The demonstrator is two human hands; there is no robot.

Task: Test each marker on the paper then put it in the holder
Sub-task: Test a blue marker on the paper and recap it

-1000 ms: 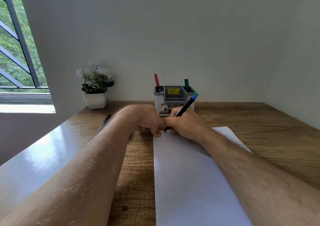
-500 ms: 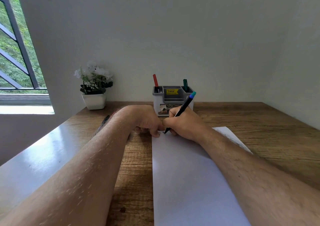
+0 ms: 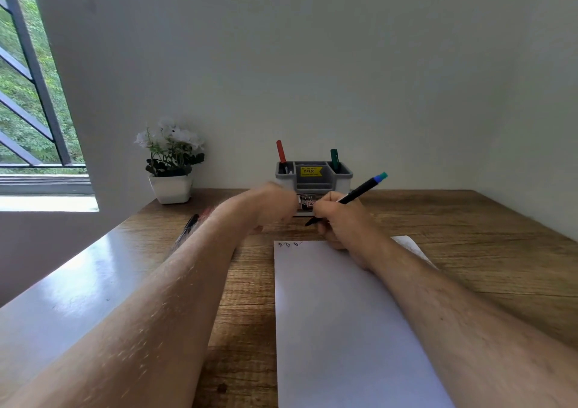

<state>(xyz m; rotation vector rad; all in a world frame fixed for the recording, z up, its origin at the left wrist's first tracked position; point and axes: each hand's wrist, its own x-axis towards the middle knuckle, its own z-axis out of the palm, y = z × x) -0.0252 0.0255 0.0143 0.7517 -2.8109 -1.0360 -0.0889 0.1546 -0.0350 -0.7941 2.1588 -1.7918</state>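
**Kid:** Two hands are in the middle of the frame. Why is the blue-capped marker (image 3: pixel 347 200) up off the white paper (image 3: pixel 344 329)?

**Helper:** I think its test is done. Three little marks (image 3: pixel 289 244) sit at the paper's top left corner. The right hand (image 3: pixel 339 220) is closed around the marker. The left hand (image 3: pixel 275 209) is curled, but I can't tell if it holds anything.

**Kid:** What changed?

**Helper:** Before, the tip touched the paper and the hands touched each other. Now they're apart, nearer the grey holder (image 3: pixel 313 182) behind, where the red marker (image 3: pixel 281 151) and green marker (image 3: pixel 334 159) stand.
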